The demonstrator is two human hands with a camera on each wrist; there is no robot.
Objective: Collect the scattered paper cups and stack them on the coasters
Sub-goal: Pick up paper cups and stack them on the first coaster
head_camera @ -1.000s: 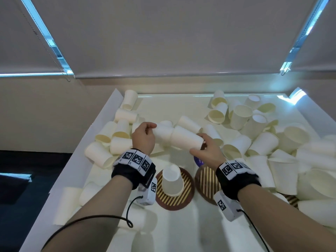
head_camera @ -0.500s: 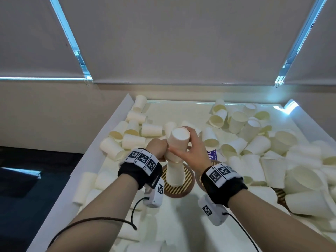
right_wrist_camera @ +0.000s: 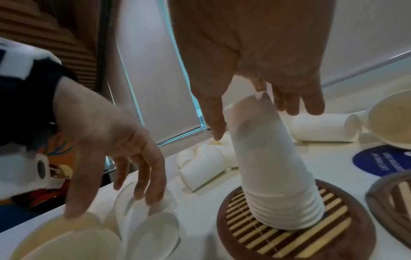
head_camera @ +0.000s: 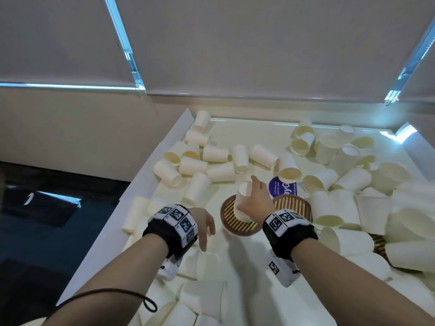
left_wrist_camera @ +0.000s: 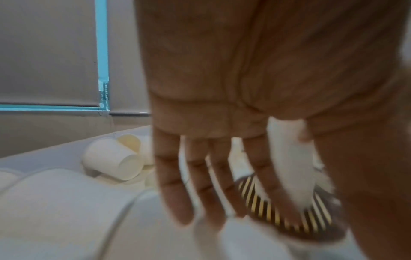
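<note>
A stack of upturned white paper cups [head_camera: 243, 191] [right_wrist_camera: 273, 167] stands on the left round striped coaster [head_camera: 235, 224] [right_wrist_camera: 289, 237]. My right hand [head_camera: 251, 196] [right_wrist_camera: 255, 119] sits over the top of the stack, thumb on one side and fingers on the other, holding the top cup. My left hand [head_camera: 207, 234] [right_wrist_camera: 133, 176] hangs open left of the coaster, fingers spread just above lying cups and holding nothing. The left wrist view is blurred and shows straight fingers [left_wrist_camera: 211, 193] in front of the coaster [left_wrist_camera: 278, 216]. A second coaster [head_camera: 292, 204] [right_wrist_camera: 395, 193] lies bare to the right.
Loose cups lie in heaps at the back left [head_camera: 195, 165], across the right side [head_camera: 353, 180] and along the front [head_camera: 207, 300]. A blue round sticker [head_camera: 282, 188] sits behind the coasters. A third coaster [head_camera: 379, 243] peeks out under cups at right. A white wall [head_camera: 141, 184] borders the left.
The cup held up in both hands has come down onto the stack under my right hand. My left hand let go and dropped back to the left, low over the cups.
</note>
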